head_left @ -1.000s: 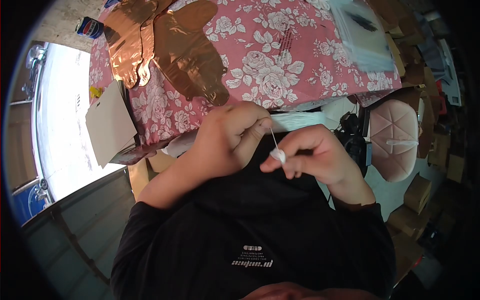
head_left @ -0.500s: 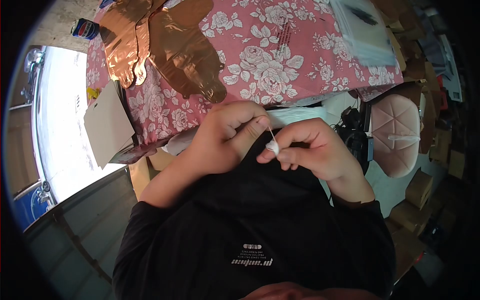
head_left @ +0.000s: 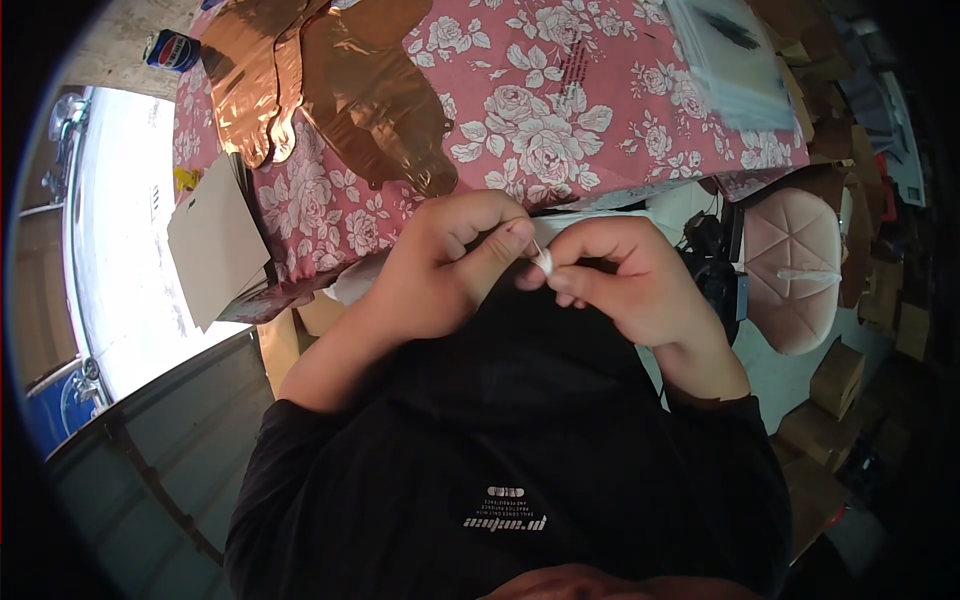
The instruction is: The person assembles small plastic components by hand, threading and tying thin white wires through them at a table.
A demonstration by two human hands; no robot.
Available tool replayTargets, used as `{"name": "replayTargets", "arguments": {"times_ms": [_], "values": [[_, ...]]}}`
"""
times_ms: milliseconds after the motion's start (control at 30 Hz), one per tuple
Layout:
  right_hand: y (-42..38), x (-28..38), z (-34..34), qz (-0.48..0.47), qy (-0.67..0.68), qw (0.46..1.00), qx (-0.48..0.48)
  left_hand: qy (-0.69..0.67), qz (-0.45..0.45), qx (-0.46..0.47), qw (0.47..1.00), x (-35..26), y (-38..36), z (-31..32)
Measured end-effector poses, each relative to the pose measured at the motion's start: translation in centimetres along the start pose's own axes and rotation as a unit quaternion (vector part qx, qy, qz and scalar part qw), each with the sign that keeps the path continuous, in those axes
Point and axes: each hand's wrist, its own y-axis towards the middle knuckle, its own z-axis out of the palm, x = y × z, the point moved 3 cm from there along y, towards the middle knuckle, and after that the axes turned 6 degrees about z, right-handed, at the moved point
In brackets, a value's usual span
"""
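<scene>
My left hand (head_left: 460,260) is closed, with thumb and forefinger pinched on the end of a thin pale strand (head_left: 537,246). The strand runs a short way to a small white wad (head_left: 544,262), which my right hand (head_left: 625,275) pinches between thumb and fingers. Whether the wad is string or thin plastic is too small to tell. Both hands are close together in front of the black shirt (head_left: 500,400), just short of the table edge. Beyond my left hand lie flat copper-coloured foil shapes (head_left: 375,100), resembling uninflated foil balloons.
A pink floral tablecloth (head_left: 545,130) covers the table. Clear plastic packets (head_left: 735,75) lie at its right, grey-beige cards (head_left: 215,245) at its left edge, and a blue can (head_left: 172,50) beyond. To the right are a padded chair (head_left: 790,270) and cardboard boxes (head_left: 838,380).
My right hand has moved up and slightly closer to my left, carrying the white wad. The visible strand between them is shorter. My left hand has shifted only slightly.
</scene>
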Motion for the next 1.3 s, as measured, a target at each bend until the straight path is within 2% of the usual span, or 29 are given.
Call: {"name": "replayTargets", "arguments": {"times_ms": [33, 67, 133, 167, 200, 267, 300, 333, 367, 400, 433, 467, 533, 567, 600, 667, 700, 733, 800, 833, 867, 933, 967, 1033, 1133, 1200, 1300], "values": [[-0.4, 0.3, -0.2, 0.028, 0.061, 0.998, 0.015, 0.009, -0.004, -0.004, 1.000, 0.0, 0.0, 0.0], [-0.3, -0.1, -0.6, 0.028, 0.062, 0.998, 0.015, 0.019, -0.008, -0.009, 1.000, 0.1, -0.1, 0.0], [0.0, 0.0, -0.9, -0.108, 0.220, 0.961, 0.125, 0.006, 0.002, 0.001, 1.000, 0.4, 0.0, 0.4], [0.0, 0.1, -0.6, -0.129, 0.310, 0.935, 0.116, -0.008, 0.013, 0.010, 1.000, 0.5, 0.2, 0.6], [0.3, 0.2, -0.4, -0.130, 0.310, 0.935, 0.115, -0.008, 0.013, 0.011, 1.000, 0.4, 0.1, 0.9], [0.8, 0.6, -0.9, -0.207, 0.225, 0.951, -0.049, 0.011, -0.026, 0.035, 0.999, 0.6, -0.3, 1.5], [0.8, 1.2, -0.8, -0.150, 0.074, 0.972, -0.166, 0.049, 0.000, 0.049, 0.998, 0.4, -0.3, 1.3], [1.0, 1.1, -0.9, -0.150, 0.073, 0.972, -0.166, 0.049, 0.000, 0.049, 0.998, 0.4, -0.2, 1.3], [1.1, 1.3, -1.1, -0.200, -0.134, 0.948, -0.209, 0.044, 0.019, 0.023, 0.999, 0.1, -0.1, 1.1], [1.3, 1.3, -0.8, -0.242, -0.334, 0.879, -0.240, 0.040, 0.036, -0.005, 0.999, -0.1, -0.1, 0.8], [1.4, 0.7, -0.6, -0.226, -0.301, 0.901, -0.214, 0.040, 0.035, -0.007, 0.999, -0.1, 0.0, 0.5], [1.0, 1.1, -0.3, -0.226, -0.300, 0.902, -0.212, 0.024, 0.014, -0.013, 1.000, 0.0, 0.1, 0.0], [0.3, 1.4, 0.2, -0.114, -0.262, 0.955, -0.083, 0.006, -0.008, -0.018, 1.000, 0.2, 0.1, -0.5], [0.2, 0.9, 0.2, -0.099, -0.179, 0.978, -0.038, 0.021, -0.009, -0.012, 1.000, 0.2, 0.2, -0.6], [0.0, 1.1, 0.0, -0.099, -0.179, 0.978, -0.039, 0.035, -0.011, -0.006, 0.999, 0.2, 0.2, -0.7], [-0.4, 1.2, -0.2, -0.034, 0.085, 0.995, 0.038, 0.028, -0.008, 0.017, 0.999, 0.5, 0.0, -0.3], [-0.1, 0.4, -0.4, -0.088, 0.152, 0.983, 0.050, 0.020, -0.005, 0.038, 0.999, 0.6, -0.1, 0.1], [0.2, -0.1, -0.2, -0.088, 0.151, 0.983, 0.049, -0.024, -0.002, 0.036, 0.999, 0.3, -0.3, 0.8], [0.8, -0.4, 0.1, -0.155, 0.163, 0.973, -0.048, -0.101, 0.056, 0.013, 0.993, -0.1, 0.1, 2.0], [0.9, 0.2, 0.3, -0.177, 0.082, 0.977, -0.083, -0.100, 0.057, 0.012, 0.993, 0.0, 0.1, 1.9], [1.3, 0.0, 0.4, -0.177, 0.081, 0.977, -0.082, -0.057, 0.050, 0.012, 0.997, 0.4, 0.0, 1.6], [1.5, -0.2, 0.4, -0.275, -0.098, 0.945, -0.144, -0.014, 0.041, 0.010, 0.999, 0.7, -0.1, 1.3], [1.4, 0.0, 0.5, -0.275, -0.097, 0.946, -0.143, -0.021, 0.006, 0.001, 1.000, 0.8, -0.2, 1.2], [0.9, 0.4, 0.6, -0.197, -0.197, 0.940, -0.195, -0.028, -0.030, -0.008, 0.999, 1.0, -0.3, 1.0], [0.7, 0.3, 0.4, -0.188, -0.274, 0.920, -0.208, 0.003, -0.041, -0.009, 0.999, 0.8, -0.3, 0.6], [0.5, 0.6, 0.6, -0.180, -0.315, 0.910, -0.204, 0.048, -0.090, -0.003, 0.995, 0.2, -0.3, 0.1], [0.3, 0.5, 0.6, -0.163, -0.371, 0.894, -0.189, -0.017, -0.066, -0.047, 0.997, 0.7, -0.4, -0.5]]}}
